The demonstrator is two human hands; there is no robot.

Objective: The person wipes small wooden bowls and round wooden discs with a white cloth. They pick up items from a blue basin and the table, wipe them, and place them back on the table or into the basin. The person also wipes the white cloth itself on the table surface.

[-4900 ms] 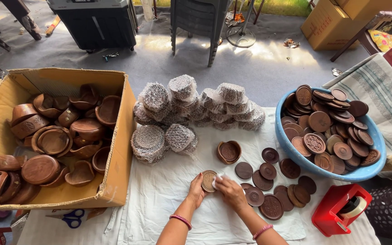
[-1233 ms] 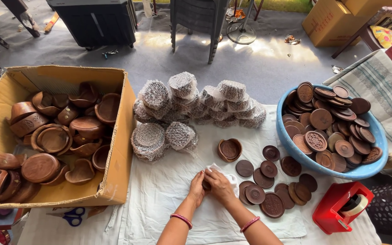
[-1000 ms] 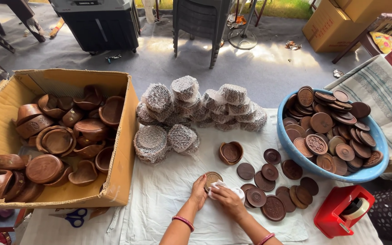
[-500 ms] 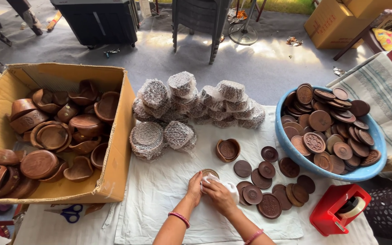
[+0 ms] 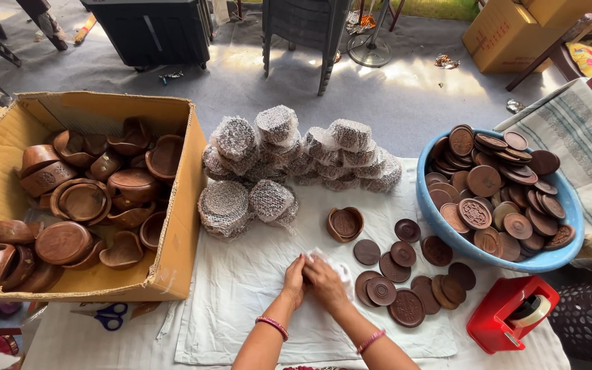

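Bright, even daylight with sun patches at the top, sharp focus, wide-angle edge bending.

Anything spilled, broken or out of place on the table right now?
Nothing looks damaged. Brown discs lie loose and overlapping on the white cloth outside the blue basin. Both hands hold something white, mostly hidden.

White cloth [image 5: 241, 288] under cardboard box [image 5: 172, 226], blue basin [image 5: 439, 219], loose wooden lids [image 5: 405, 274].

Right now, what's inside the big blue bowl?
The blue bowl is heaped with round brown wooden lids, some carved with patterns and some plain. They overlap in a pile, so the lower ones and the bowl's bottom are hidden.
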